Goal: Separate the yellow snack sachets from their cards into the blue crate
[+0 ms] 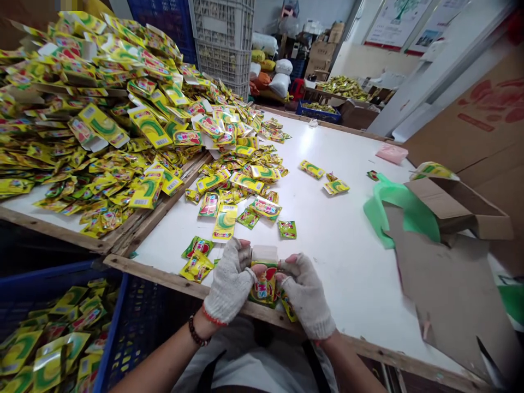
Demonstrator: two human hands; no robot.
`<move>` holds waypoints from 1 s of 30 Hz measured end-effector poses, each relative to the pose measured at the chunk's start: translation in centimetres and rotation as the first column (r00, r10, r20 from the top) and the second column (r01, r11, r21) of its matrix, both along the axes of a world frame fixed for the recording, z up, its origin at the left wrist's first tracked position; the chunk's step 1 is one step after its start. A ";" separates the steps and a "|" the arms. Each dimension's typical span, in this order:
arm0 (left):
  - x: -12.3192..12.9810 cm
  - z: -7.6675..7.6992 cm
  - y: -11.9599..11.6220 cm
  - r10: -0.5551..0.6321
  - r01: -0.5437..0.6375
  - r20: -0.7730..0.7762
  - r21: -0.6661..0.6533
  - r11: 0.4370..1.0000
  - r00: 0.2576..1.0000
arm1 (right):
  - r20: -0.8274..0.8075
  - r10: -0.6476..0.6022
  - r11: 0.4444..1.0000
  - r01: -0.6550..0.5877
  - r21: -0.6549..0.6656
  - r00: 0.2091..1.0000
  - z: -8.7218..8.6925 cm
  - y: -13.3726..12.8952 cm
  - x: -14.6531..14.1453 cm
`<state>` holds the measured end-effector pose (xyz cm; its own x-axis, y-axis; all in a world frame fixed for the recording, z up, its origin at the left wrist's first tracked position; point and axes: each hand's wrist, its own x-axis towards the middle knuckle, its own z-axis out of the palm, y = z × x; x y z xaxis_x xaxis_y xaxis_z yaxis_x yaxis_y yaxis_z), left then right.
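Above the table's front edge, a small yellow, green and red printed carton (262, 285) is held between both hands, its white end flap raised. My left hand (231, 281), in a white fingerless knit glove, is closed on the carton's left side. Gloved the same way, my right hand (307, 295) grips its right side with bent fingers. A printed sachet (289, 307) shows just under the right hand; whether that hand touches it I cannot tell. To the left lie a yellow sachet (197, 266) and a green one (198, 247).
A large heap of cartons and sachets (102, 109) covers the left table, spilling past a wooden ledge (164, 210). A blue crate (118, 327) of cartons stands at lower left. On the right lie a green scoop (409, 207), cardboard (446, 284) and an open brown box (470, 204).
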<state>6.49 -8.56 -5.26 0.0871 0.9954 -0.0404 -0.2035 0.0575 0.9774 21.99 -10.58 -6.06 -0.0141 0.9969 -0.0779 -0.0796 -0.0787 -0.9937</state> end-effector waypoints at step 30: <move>-3.7 4.4 4.1 -0.484 0.592 -0.562 0.014 0.806 0.671 | 0.544 0.053 0.990 -0.116 0.082 0.837 4.8 1.3 0.4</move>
